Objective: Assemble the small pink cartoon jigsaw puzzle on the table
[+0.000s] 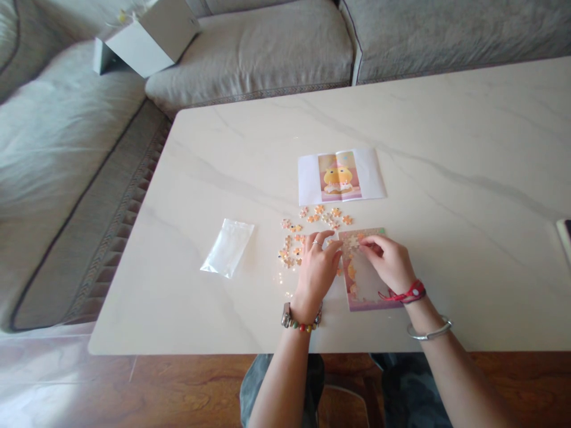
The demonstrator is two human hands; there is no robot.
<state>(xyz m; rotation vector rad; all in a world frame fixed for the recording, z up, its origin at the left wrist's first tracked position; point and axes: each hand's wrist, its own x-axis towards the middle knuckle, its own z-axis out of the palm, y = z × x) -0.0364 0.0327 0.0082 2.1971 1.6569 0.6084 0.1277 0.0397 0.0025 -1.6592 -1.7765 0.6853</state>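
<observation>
A jigsaw puzzle (357,305) lies partly filled on the table, with pieces along its top, left and bottom and a bare pale middle. My right hand (389,263) is over its upper part, thumb and forefinger pinched together at a pale puzzle piece (354,241). At the left edge of the puzzle rests my left hand (317,266), palm down, its fingers bent and apart, with loose pieces beside and partly under it. Several loose puzzle pieces (288,259), orange and pinkish, are scattered left of and above that hand.
A creased paper (307,178) with a picture of a yellow cartoon figure lies beyond the pieces. To the left is a clear plastic bag (228,248) on the marbled white table (200,160). A grey sofa (263,50) with a white box (149,38) on it borders the far side.
</observation>
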